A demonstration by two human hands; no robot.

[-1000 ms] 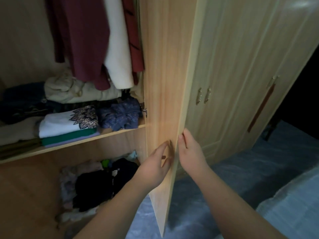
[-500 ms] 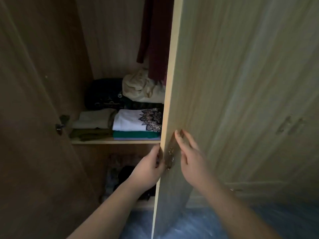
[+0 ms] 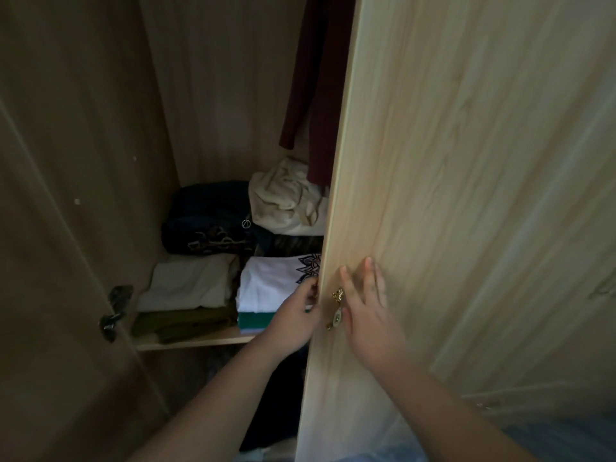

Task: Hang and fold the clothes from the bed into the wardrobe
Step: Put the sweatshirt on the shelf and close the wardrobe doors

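Right hand [image 3: 370, 315] flat, fingers spread, on wardrobe door [image 3: 466, 195] beside gold handle [image 3: 336, 308]. Left hand [image 3: 295, 320] curled round door edge. Folded clothes [image 3: 266, 288] on shelf [image 3: 193, 343] behind, half hidden by door.

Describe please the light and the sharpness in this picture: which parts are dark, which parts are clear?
Head view: the door face is the brightest part, with its grain readable; the wardrobe's inside wall and the space under the shelf sink into shadow; the folded clothes are dim but distinguishable; the right hand looks slightly soft; wide-angle distortion tilts the door edge.
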